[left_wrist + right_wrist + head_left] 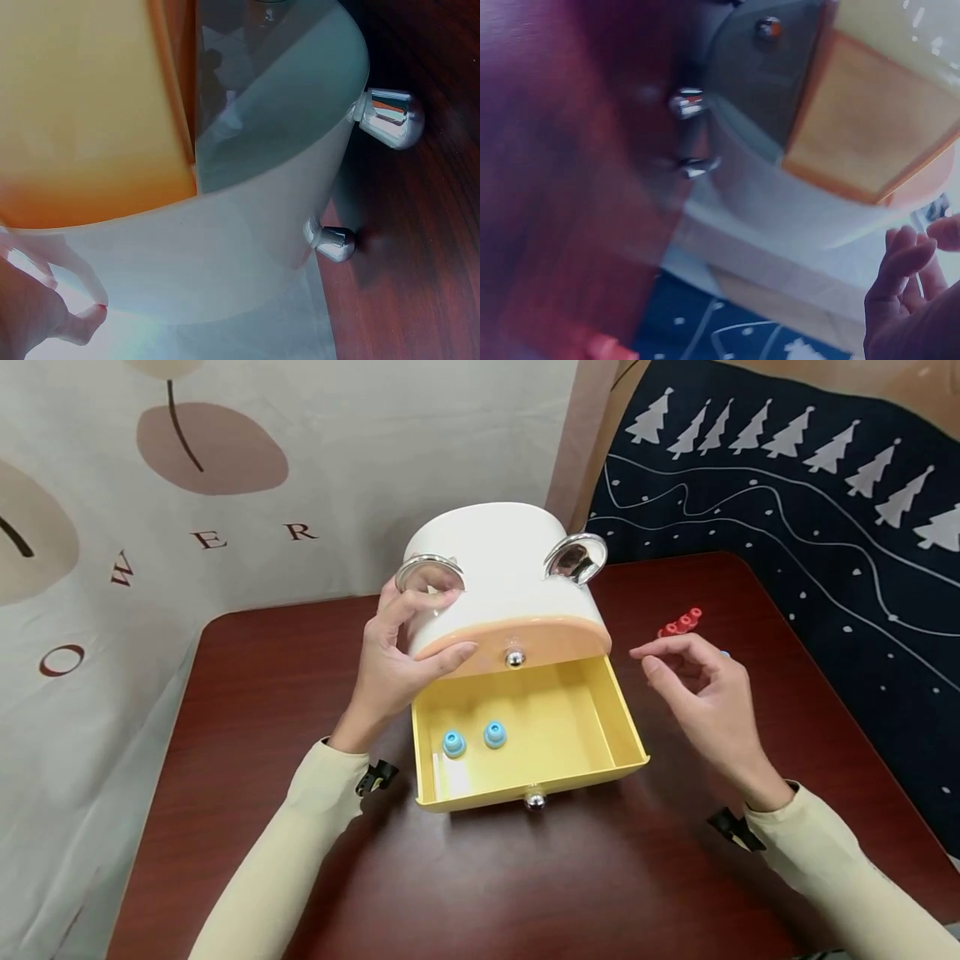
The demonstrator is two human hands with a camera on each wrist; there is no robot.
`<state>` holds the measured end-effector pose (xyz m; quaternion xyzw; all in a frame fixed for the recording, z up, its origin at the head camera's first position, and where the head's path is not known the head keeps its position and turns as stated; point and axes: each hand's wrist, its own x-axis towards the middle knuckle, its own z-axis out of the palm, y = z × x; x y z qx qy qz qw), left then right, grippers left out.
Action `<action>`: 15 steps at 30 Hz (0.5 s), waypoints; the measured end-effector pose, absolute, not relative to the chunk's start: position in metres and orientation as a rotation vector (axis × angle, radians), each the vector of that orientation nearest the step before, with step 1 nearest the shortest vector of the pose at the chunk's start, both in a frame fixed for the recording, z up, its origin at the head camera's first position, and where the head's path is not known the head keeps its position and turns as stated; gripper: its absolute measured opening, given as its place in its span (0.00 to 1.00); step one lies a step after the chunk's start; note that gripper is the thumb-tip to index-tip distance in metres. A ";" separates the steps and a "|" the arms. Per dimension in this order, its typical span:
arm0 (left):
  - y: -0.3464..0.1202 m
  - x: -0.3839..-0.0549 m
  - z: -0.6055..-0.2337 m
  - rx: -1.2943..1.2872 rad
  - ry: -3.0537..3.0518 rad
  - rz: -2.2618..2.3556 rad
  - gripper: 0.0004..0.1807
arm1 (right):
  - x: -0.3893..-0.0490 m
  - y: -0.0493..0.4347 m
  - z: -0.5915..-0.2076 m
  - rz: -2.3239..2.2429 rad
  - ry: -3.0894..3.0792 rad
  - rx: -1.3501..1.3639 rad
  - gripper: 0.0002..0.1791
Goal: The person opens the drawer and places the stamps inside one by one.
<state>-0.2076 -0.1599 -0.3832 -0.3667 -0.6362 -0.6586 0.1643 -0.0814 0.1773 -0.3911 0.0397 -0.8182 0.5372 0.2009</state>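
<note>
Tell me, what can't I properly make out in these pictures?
- Head view: a blue bit peeks out behind the right hand, which hides the rest.
- Head view: whatever is inside the white box behind its closed peach front.
- Right wrist view: the red piece is blurred and cut off by the bottom edge.
- Left wrist view: the left hand is cut off by the left edge.

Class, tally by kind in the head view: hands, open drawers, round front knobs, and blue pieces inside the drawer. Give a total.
Hands: 2
Open drawer: 1
Knobs: 2
Blue pieces: 2
Total: 7
</note>
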 end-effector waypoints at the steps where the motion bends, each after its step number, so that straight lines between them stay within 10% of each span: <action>1: -0.160 -0.207 -0.383 -1.041 -1.818 -1.876 0.27 | -0.082 0.182 -0.395 1.508 -2.282 0.083 0.10; 15: -0.162 -0.205 -0.382 -1.035 -1.814 -1.928 0.27 | -0.088 0.238 -0.437 1.519 -2.384 -0.230 0.15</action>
